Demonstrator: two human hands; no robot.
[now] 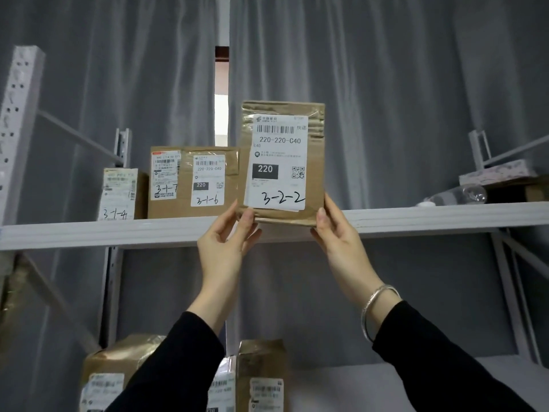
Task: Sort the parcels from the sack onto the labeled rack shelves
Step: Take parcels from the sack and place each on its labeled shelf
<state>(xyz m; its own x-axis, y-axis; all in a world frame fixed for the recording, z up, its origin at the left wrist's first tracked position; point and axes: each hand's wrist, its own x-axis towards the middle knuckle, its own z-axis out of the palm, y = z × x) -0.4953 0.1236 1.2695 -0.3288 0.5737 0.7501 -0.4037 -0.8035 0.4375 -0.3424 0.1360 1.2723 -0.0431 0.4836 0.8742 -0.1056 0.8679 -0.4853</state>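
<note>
A brown cardboard parcel (315, 162) with a white label marked 3-2-2 stands upright at the front edge of the top white rack shelf (430, 218). My left hand (225, 242) grips its lower left corner and my right hand (335, 236) grips its lower right corner, both reaching up from below. To its left on the same shelf stand a wider parcel (193, 182) marked 3-1-7 and 3-1-6 and a small parcel (121, 194) marked 3-1-4.
A clear plastic bottle (457, 196) lies at the shelf's right, with a pale box (499, 173) behind it. The lower shelf holds two or three brown parcels (261, 373). White rack uprights (20, 114) stand left. Grey curtains hang behind.
</note>
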